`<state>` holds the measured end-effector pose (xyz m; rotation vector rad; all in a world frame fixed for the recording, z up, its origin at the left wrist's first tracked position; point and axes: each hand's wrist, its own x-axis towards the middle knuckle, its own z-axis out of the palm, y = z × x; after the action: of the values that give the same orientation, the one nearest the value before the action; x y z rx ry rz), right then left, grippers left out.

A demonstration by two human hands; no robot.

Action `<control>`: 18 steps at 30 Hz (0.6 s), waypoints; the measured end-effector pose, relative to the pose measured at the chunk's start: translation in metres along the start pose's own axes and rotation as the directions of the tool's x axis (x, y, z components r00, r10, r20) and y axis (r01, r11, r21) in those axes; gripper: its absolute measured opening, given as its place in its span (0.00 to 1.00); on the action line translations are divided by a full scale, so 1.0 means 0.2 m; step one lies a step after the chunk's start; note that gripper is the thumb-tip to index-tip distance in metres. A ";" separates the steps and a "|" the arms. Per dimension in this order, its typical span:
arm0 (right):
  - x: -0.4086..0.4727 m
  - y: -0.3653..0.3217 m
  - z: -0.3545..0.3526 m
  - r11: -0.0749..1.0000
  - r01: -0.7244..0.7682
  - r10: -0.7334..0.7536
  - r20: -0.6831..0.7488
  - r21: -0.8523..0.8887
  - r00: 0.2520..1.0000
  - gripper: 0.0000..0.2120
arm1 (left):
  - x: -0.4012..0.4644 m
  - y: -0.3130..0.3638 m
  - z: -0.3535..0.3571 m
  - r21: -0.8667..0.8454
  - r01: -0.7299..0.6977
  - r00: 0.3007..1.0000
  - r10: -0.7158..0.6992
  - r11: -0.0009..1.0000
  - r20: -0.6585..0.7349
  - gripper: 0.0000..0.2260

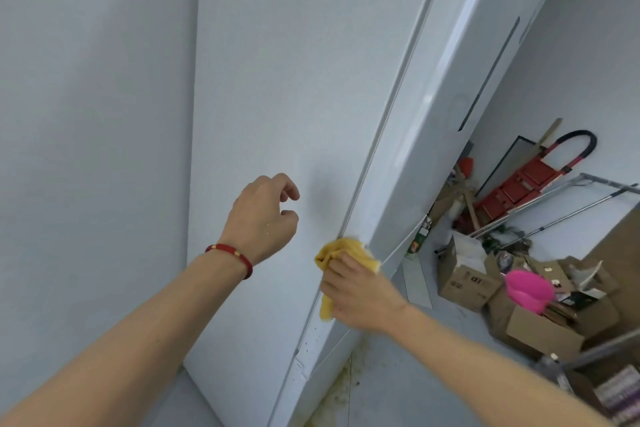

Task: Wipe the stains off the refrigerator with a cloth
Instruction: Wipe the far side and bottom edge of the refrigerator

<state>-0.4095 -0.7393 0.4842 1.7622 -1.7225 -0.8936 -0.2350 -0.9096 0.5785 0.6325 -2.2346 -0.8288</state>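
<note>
The white refrigerator (284, 87) fills the middle of the view, its side panel facing me and its door edge running down to the right. My right hand (360, 295) grips a crumpled yellow cloth (341, 253) and presses it against the corner where the side panel meets the door. My left hand (263, 215), with a red bracelet on the wrist, hovers close to the side panel with fingers loosely curled and nothing in it. Small dark specks show on the door edge low down (308, 340).
A white wall (86, 114) stands to the left of the refrigerator. On the floor at right lie cardboard boxes (540, 326), a pink bowl (528, 289), a red step ladder (530, 184) and metal poles (561, 208). Yellowish grime marks the floor by the fridge base (343, 388).
</note>
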 end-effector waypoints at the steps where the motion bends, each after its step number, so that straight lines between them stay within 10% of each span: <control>1: -0.02 0.11 -0.05 0.999 0.015 -0.017 -0.079 -0.028 0.997 0.10 | -0.01 -0.01 0.00 -0.005 0.006 1.000 -0.006 1.000 0.002 0.13; 4: -0.08 0.52 -0.24 0.981 -0.120 0.034 -0.473 -0.153 0.881 0.13 | -0.03 -0.03 0.01 -0.020 0.028 1.000 -0.028 0.999 0.005 0.13; 11: 0.05 0.65 -0.37 0.861 -0.500 0.409 -0.711 0.093 0.572 0.10 | -0.13 -0.15 0.12 -0.037 0.102 0.994 -0.101 0.994 0.030 0.13; 16: 0.09 -0.23 0.14 0.966 -0.258 0.258 -0.129 0.017 0.958 0.12 | -0.25 -0.30 0.28 0.006 0.176 0.981 -0.176 0.984 0.086 0.12; 18: 0.08 -0.55 0.29 0.992 -0.126 0.124 0.137 0.002 0.983 0.14 | -0.32 -0.36 0.35 0.033 0.196 0.969 -0.199 0.980 0.148 0.13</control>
<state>-0.3815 -0.7436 0.3633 1.6124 -1.9050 -0.9705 -0.2288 -0.8914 0.4611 0.8370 -2.3436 -0.9855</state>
